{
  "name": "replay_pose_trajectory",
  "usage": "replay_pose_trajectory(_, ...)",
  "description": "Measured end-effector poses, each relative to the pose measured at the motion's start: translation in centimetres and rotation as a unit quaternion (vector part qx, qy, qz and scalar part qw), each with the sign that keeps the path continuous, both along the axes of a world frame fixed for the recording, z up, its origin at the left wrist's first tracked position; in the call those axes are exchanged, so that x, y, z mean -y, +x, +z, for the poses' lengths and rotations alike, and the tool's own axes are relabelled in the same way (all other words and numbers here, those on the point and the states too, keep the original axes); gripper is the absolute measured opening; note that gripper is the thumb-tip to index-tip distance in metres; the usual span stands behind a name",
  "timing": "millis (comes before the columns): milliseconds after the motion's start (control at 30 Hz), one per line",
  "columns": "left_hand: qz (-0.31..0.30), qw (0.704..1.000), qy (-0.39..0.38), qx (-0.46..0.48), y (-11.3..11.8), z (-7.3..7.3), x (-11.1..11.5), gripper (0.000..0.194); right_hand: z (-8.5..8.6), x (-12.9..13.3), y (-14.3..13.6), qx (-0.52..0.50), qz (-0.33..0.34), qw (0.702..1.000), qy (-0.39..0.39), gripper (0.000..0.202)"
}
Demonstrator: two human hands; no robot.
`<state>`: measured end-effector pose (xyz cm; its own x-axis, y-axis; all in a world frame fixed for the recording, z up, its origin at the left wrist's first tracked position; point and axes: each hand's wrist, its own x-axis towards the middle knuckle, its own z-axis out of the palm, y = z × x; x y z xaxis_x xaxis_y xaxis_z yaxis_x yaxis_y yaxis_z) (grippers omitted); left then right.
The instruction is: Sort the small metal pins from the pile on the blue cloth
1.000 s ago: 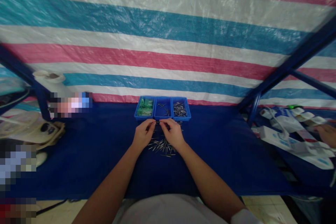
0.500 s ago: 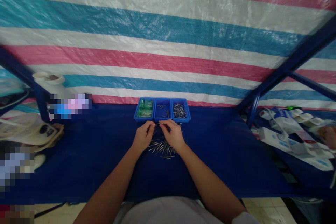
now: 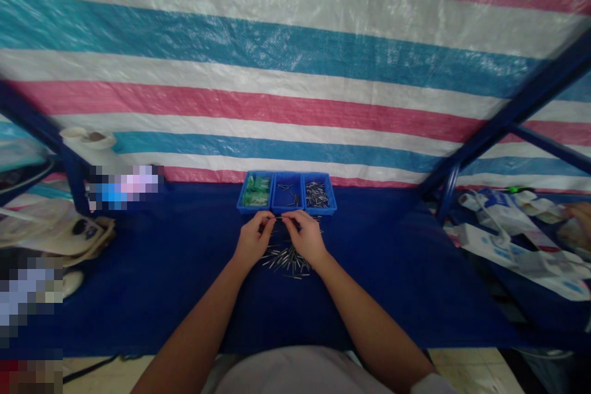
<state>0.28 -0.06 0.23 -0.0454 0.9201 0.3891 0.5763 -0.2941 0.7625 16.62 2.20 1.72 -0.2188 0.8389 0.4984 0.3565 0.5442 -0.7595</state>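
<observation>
- A thin, straight grey metal pin (image 3: 278,218) lies level between both hands, just in front of the trays and above the loose pile.
- The left hand (image 3: 252,240) pinches the pin's left end with its fingertips closed on it.
- The right hand (image 3: 305,237) pinches the right end likewise.
- Under the hands lies a scattered pile of short shiny metal pins (image 3: 284,258) on the dark blue cloth-covered table (image 3: 161,271).
- Just beyond stand three small blue plastic trays (image 3: 286,194): the left holds green pieces, the middle few pins, the right many.
- Behind hangs a glossy woven tarpaulin striped pink, white and teal (image 3: 295,74).
</observation>
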Motion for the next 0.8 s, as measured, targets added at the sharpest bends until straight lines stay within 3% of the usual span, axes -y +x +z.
replay_pose_trajectory(167,-0.008,1.000,-0.015,-0.024,-0.15,0.51,0.04,0.028,-0.25,-0.02,0.02,-0.001,0.010,1.000,0.002,0.017)
replay_pose_trajectory(467,0.011,1.000,-0.002,0.002,0.11,-0.10,-0.08,0.025,-0.05,-0.04,0.15,0.002,-0.006,1.000,-0.005,0.017)
replay_pose_trajectory(800,0.014,0.999,-0.020,-0.043,-0.15,0.30,0.00,0.030,-0.31,0.00,-0.03,0.010,0.022,1.000,0.008,0.016)
